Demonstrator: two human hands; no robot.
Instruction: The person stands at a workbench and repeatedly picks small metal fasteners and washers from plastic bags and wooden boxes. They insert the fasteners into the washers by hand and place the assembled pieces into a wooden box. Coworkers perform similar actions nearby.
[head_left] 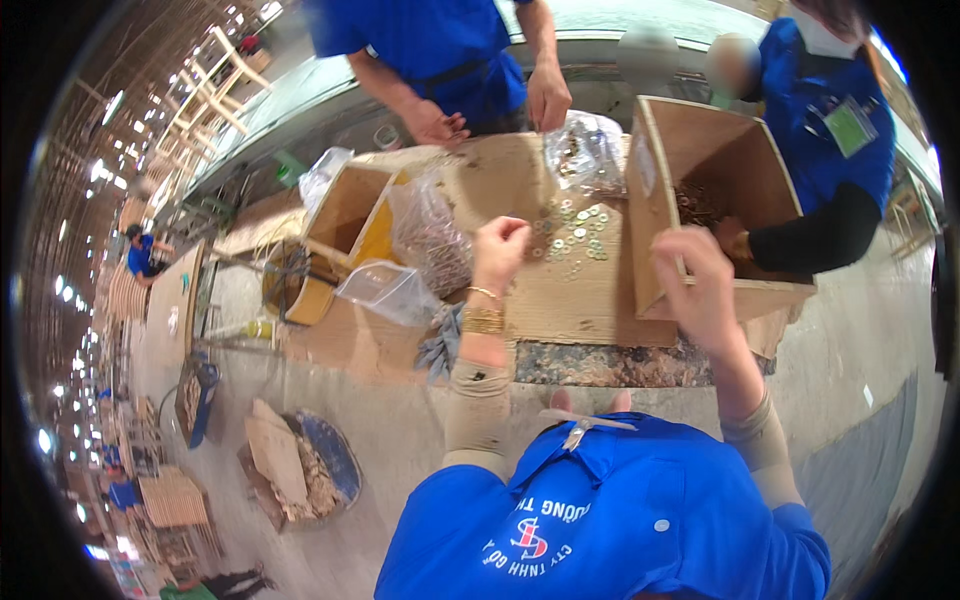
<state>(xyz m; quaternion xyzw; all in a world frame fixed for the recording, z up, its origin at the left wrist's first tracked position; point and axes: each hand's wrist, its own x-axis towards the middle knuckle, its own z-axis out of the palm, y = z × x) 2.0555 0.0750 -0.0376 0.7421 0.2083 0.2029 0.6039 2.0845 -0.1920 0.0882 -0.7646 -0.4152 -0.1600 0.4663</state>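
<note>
My left hand is closed above the cardboard-covered tabletop, its fingers curled together beside loose metal washers. Whatever it holds, if anything, is hidden. In front of the open wooden box, my right hand is raised, thumb and fingers pinched. I cannot make out anything between them. Inside that box lies a pile of small metal hardware. Left of my left hand is a clear plastic bag full of what look like screws. Past the washers sits another clear bag with small metal parts.
Across the table a co-worker's two hands hang over its far edge. At the right, another person's dark sleeve reaches into the wooden box. A smaller wooden box and a clear plastic container stand left. Below is a scrap-filled bin.
</note>
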